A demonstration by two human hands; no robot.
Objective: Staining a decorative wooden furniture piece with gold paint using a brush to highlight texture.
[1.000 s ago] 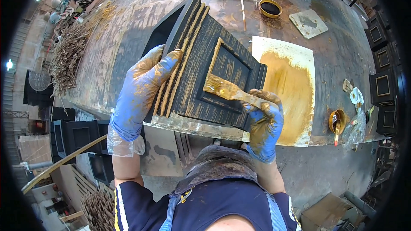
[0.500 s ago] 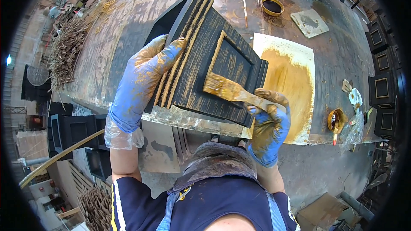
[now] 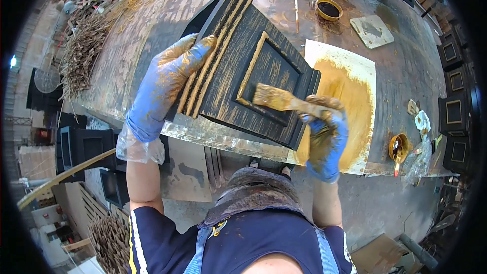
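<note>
Paintbrush (image 3: 282, 99) in curled right hand (image 3: 327, 133)

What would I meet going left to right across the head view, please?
Upper brown stick bundle, stained blue-gloved left hand, black wooden box with gold edging, blue-gloved right hand, nearest round yellow bowl, black gold-framed boxes.

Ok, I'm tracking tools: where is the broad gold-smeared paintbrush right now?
In the head view, the broad paintbrush is right of centre, in the right hand, its bristles over the lower part of the framed panel on the tapered black wooden box.
</note>
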